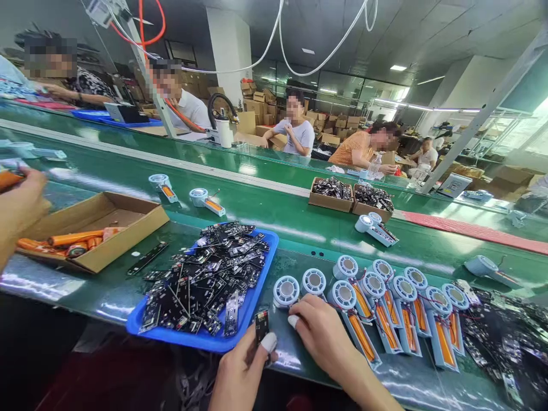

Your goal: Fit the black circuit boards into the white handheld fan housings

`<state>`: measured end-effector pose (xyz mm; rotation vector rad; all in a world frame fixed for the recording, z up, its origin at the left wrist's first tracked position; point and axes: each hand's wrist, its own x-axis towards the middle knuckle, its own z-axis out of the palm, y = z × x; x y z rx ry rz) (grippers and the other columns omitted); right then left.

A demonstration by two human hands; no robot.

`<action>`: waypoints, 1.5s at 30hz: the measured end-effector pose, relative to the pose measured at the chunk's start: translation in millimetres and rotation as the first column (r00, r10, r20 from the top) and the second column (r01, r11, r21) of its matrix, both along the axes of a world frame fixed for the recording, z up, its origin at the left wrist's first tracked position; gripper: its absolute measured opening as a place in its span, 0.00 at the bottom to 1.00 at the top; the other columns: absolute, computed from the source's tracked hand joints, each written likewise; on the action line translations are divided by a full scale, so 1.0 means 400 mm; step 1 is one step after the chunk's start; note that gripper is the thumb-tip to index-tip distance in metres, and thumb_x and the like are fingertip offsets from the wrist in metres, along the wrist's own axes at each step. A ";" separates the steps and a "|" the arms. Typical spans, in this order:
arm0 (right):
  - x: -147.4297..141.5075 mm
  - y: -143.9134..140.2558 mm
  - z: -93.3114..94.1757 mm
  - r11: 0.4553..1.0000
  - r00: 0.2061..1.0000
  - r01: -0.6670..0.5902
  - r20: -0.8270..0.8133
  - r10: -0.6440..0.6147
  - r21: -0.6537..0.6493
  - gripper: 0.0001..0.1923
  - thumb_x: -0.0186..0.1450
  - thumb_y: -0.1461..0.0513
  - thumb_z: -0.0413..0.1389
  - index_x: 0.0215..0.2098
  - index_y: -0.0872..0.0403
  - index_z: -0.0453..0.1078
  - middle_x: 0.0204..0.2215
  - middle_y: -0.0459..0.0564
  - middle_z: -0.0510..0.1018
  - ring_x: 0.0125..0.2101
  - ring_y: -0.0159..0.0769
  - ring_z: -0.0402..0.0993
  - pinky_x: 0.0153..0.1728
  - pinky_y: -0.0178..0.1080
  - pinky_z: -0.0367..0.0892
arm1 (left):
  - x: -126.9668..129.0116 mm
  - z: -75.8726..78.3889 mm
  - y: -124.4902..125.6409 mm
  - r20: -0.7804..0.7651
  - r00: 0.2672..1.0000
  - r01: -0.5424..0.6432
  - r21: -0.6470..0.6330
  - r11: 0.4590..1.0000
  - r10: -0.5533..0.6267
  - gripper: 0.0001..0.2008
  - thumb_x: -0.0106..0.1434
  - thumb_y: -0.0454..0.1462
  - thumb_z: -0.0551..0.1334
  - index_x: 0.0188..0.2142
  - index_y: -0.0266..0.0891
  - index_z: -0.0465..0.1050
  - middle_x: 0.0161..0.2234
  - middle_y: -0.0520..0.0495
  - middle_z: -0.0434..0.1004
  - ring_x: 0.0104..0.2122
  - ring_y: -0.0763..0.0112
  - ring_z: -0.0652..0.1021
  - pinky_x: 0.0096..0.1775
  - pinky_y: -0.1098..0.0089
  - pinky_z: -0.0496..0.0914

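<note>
My left hand [242, 365] pinches a small black circuit board [261, 325] between thumb and fingers, at the front edge of the bench. A white cover sits on its thumb. My right hand [323, 337] has its fingers curled together against the lower rim of a light-blue handheld fan housing [286, 291]; what they pinch is hidden. Beside it is another round fan head [314, 281], its handle covered by my hand. To the right lie several open fan housings [362, 337] with orange batteries in their handles. A blue tray [269, 251] heaped with circuit boards [201, 279] stands to the left.
At left, a co-worker's hand [25, 200] holds an orange battery above a cardboard box [141, 228]. More circuit boards [505, 337] are piled at right. Fan housings [208, 201] and two board-filled boxes [331, 202] rest on the green belt [265, 211]. Several people sit across.
</note>
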<state>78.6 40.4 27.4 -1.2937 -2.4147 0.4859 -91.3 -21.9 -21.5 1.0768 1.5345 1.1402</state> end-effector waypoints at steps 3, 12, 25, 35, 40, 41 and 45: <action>0.018 -0.001 -0.005 0.976 0.942 0.052 -0.315 -0.118 -0.211 0.09 0.65 0.70 0.58 0.36 0.53 0.79 0.31 0.47 0.81 0.32 0.35 0.76 0.34 0.34 0.66 | 0.014 -0.002 -0.004 0.096 0.995 0.018 -0.006 1.000 -0.017 0.29 0.58 0.55 0.63 0.49 0.36 0.77 0.28 0.47 0.83 0.28 0.59 0.82 0.36 0.65 0.78; 0.021 -0.017 0.020 0.918 0.852 -0.154 -0.520 -0.065 -0.366 0.15 0.68 0.67 0.55 0.47 0.51 0.80 0.39 0.48 0.84 0.39 0.38 0.79 0.43 0.37 0.69 | 0.041 0.008 0.003 0.102 0.980 -0.171 -0.018 0.985 0.172 0.25 0.55 0.51 0.65 0.46 0.38 0.77 0.33 0.45 0.82 0.34 0.59 0.80 0.39 0.64 0.76; 0.016 -0.034 -0.034 0.996 0.906 0.028 -0.418 -0.062 -0.089 0.18 0.67 0.71 0.50 0.52 0.53 0.73 0.42 0.52 0.82 0.41 0.41 0.79 0.43 0.41 0.73 | 0.045 0.043 0.048 0.322 0.945 -0.033 -0.084 0.996 0.058 0.21 0.48 0.48 0.72 0.37 0.38 0.73 0.24 0.57 0.72 0.21 0.75 0.68 0.25 0.73 0.66; -0.004 -0.041 -0.001 0.976 0.961 -0.200 -0.177 0.213 0.086 0.23 0.68 0.74 0.49 0.56 0.50 0.69 0.46 0.51 0.79 0.42 0.41 0.73 0.44 0.42 0.73 | 0.031 0.028 0.016 -0.140 0.980 -0.129 0.105 0.986 0.143 0.17 0.56 0.49 0.61 0.38 0.41 0.75 0.36 0.42 0.84 0.39 0.52 0.83 0.41 0.57 0.76; -0.014 -0.032 -0.046 0.966 0.950 -0.166 -0.230 0.210 0.198 0.14 0.73 0.69 0.49 0.52 0.53 0.71 0.39 0.52 0.79 0.37 0.40 0.72 0.38 0.40 0.73 | 0.029 0.024 0.010 -0.142 0.973 -0.167 0.107 0.980 0.181 0.18 0.55 0.49 0.61 0.39 0.41 0.75 0.38 0.41 0.84 0.39 0.53 0.83 0.43 0.57 0.77; -0.015 -0.034 -0.053 0.959 0.951 -0.158 -0.224 0.211 0.233 0.13 0.73 0.69 0.49 0.51 0.53 0.72 0.38 0.52 0.79 0.36 0.39 0.72 0.37 0.39 0.72 | 0.028 0.024 0.009 -0.127 0.970 -0.193 0.097 0.976 0.205 0.18 0.55 0.49 0.62 0.39 0.41 0.74 0.39 0.41 0.84 0.40 0.53 0.83 0.44 0.57 0.76; -0.021 -0.043 -0.063 0.938 0.961 -0.136 -0.186 0.203 0.317 0.13 0.72 0.70 0.49 0.48 0.54 0.73 0.38 0.52 0.79 0.34 0.39 0.71 0.35 0.39 0.71 | 0.030 0.027 0.006 -0.033 0.948 -0.316 0.035 0.948 0.317 0.21 0.52 0.48 0.64 0.42 0.41 0.72 0.38 0.43 0.83 0.38 0.55 0.82 0.41 0.60 0.76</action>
